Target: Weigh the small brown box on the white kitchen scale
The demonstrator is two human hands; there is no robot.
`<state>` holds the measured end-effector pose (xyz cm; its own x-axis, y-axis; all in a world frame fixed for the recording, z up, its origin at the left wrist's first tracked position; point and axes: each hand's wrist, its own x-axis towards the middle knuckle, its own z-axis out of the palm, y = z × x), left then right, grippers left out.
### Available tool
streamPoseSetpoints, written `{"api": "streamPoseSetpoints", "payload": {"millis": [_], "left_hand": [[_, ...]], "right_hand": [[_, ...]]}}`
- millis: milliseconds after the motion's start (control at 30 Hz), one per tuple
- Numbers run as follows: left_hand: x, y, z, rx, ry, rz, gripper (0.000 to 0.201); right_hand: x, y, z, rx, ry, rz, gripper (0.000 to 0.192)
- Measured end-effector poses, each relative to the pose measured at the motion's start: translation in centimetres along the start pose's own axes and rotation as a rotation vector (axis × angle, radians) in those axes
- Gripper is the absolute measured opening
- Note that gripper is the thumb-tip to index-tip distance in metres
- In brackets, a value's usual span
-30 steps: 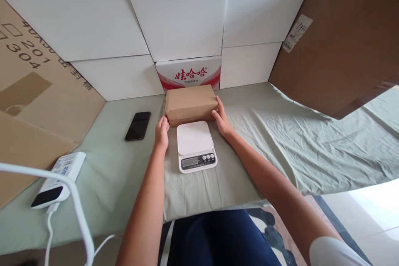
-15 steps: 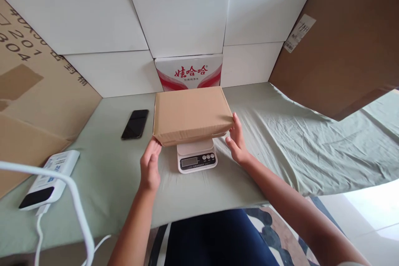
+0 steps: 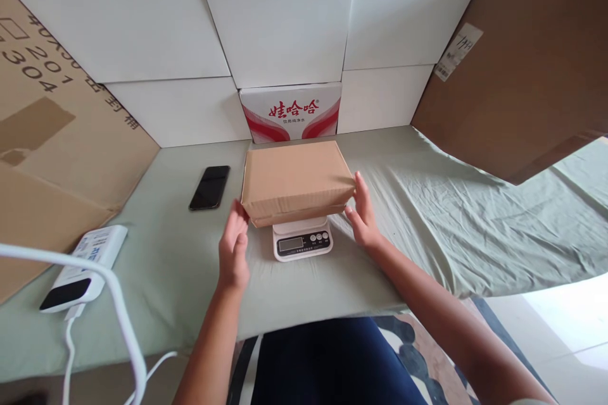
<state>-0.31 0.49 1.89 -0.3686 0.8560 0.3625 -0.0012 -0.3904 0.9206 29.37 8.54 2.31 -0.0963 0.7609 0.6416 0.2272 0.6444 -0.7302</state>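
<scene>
A brown cardboard box (image 3: 295,178) lies flat on a small white kitchen scale (image 3: 303,242), hiding most of its platform; the display and buttons show in front. My left hand (image 3: 234,248) is at the box's near left corner, fingers straight, fingertips just at the cardboard. My right hand (image 3: 363,215) stands flat against the box's right end, fingers apart. Neither hand wraps around the box.
A black phone (image 3: 209,187) lies left of the box on the green sheet (image 3: 427,215). A white power bank (image 3: 80,269) with a white cable sits near left. White and brown cartons wall the back and sides; a red-printed carton (image 3: 292,111) stands behind the box.
The box was lifted from behind the scale, carried toward me and set down onto the scale. My hands have eased off its sides.
</scene>
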Motion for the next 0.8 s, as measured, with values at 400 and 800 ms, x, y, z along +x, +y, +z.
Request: {"api": "streamPoseSetpoints", "payload": {"millis": [400,800], "left_hand": [[0.6,0.5,-0.2,-0.052,0.092,0.034,0.069],[-0.3,0.0,0.4,0.018,-0.064,-0.118,0.074]], "right_hand": [[2.0,0.9,-2.4,0.122,0.301,0.147,0.067],[0.0,-1.1,0.4,0.166,-0.053,0.163,0.072]]}}
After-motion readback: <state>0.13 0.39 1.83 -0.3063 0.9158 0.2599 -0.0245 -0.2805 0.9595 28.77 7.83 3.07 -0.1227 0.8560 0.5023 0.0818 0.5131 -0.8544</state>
